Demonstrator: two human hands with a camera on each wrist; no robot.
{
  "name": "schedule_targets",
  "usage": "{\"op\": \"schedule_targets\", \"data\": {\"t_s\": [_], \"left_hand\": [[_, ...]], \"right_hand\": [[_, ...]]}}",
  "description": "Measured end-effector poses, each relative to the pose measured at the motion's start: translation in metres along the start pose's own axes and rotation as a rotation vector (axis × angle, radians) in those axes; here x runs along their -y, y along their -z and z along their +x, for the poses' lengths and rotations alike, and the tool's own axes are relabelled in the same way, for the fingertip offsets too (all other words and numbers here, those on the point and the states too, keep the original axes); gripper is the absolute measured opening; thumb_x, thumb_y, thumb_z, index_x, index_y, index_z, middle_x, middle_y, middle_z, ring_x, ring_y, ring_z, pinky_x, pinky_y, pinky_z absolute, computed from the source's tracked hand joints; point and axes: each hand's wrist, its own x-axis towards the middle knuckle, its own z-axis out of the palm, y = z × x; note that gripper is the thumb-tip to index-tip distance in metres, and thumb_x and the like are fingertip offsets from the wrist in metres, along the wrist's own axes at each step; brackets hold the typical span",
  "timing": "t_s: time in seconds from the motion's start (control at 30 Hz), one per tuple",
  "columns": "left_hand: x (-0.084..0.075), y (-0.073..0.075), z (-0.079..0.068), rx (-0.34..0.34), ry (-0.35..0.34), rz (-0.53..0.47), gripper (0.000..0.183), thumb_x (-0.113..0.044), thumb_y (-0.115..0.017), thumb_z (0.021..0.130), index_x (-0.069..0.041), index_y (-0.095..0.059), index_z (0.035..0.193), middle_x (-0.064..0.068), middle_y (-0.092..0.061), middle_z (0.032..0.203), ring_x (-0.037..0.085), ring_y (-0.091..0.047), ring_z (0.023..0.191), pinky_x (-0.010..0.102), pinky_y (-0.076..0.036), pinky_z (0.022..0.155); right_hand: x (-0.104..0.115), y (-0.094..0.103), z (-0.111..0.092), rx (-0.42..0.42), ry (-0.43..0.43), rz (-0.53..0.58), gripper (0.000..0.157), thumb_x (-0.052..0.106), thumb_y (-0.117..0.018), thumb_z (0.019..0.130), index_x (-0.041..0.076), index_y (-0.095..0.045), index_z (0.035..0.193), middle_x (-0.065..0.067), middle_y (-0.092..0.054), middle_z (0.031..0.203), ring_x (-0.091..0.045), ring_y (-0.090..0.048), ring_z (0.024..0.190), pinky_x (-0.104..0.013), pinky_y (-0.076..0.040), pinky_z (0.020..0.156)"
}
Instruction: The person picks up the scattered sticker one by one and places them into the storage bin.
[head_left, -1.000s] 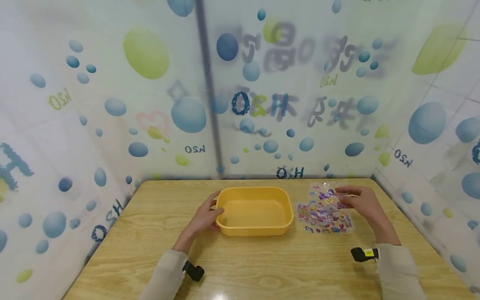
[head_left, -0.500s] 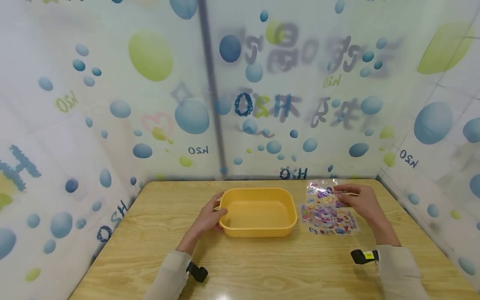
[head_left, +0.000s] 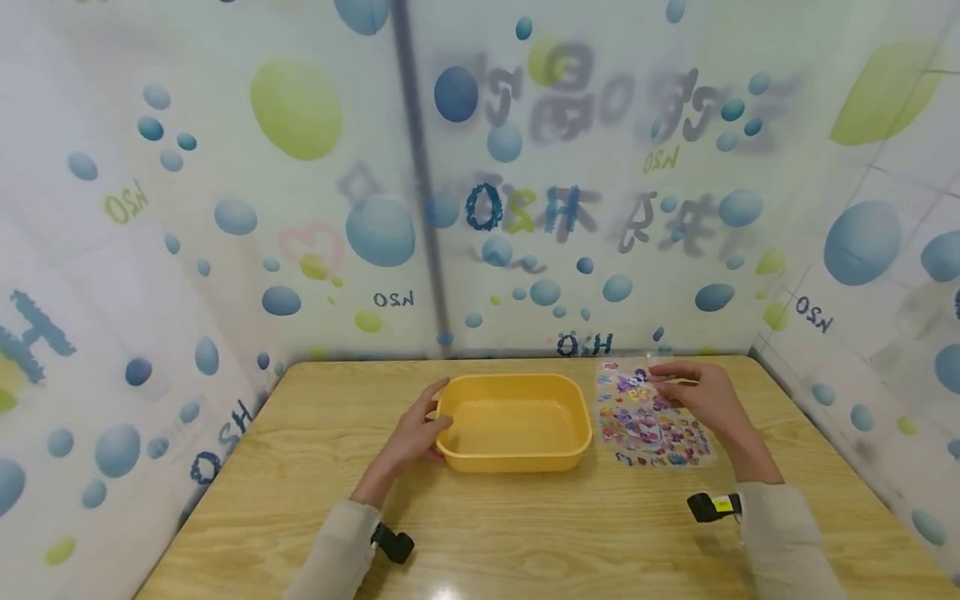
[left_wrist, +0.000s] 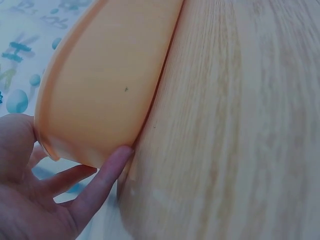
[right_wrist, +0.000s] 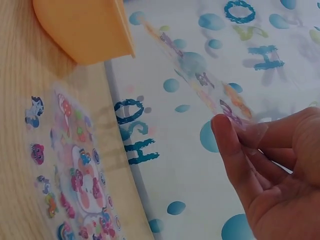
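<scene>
A yellow plastic basin (head_left: 513,463) stands on the table in the head view, with its inside bare. My left hand (head_left: 411,432) grips the basin's left end, thumb over the rim and the other fingers outside. In the left wrist view, a fingertip touches the basin's outer wall (left_wrist: 110,85) near the tabletop. To the right of the basin, my right hand (head_left: 703,398) pinches a clear sticker sheet (head_left: 617,388) by its edge. The right wrist view shows this sheet (right_wrist: 202,80) raised and slanted. Below it, a second sticker sheet (right_wrist: 82,175) with colourful cartoon figures lies flat on the table.
The wood-grain table (head_left: 517,533) runs back to a pale wall covering (head_left: 510,292) printed with blue and green dots. Similar coverings stand along the left and right sides. A small black camera sits on each wrist.
My right hand has moved left with the pinched sticker sheet, bringing it nearer the basin. My left hand keeps its grip on the basin, and the other sheet stays in place.
</scene>
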Motion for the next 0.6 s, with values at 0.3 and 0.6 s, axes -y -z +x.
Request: {"op": "schedule_targets", "data": {"t_s": [0.3,0.6], "left_hand": [[-0.001,0.0,-0.002,-0.004,-0.007,0.013,0.049,-0.018,-0.055,0.097,-0.028,-0.044,0.143,0.019,-0.044,0.141,0.029,-0.064,0.089,0.044,-0.058,0.049],[-0.001,-0.001,-0.003,0.012,-0.015,0.022,0.049,-0.02,-0.055,0.097,-0.023,-0.043,0.144,0.02,-0.043,0.14,0.028,-0.062,0.09,0.041,-0.059,0.051]], "right_hand": [[0.015,-0.002,0.006,0.016,0.008,-0.003,0.036,0.023,-0.062,0.095,0.002,-0.063,0.124,-0.024,-0.064,0.12,-0.007,-0.069,0.081,-0.024,-0.06,0.072],[0.033,-0.01,0.015,0.046,0.041,-0.029,0.03,0.02,-0.061,0.095,0.004,-0.065,0.12,-0.021,-0.066,0.116,-0.012,-0.068,0.08,-0.022,-0.059,0.071]]}}
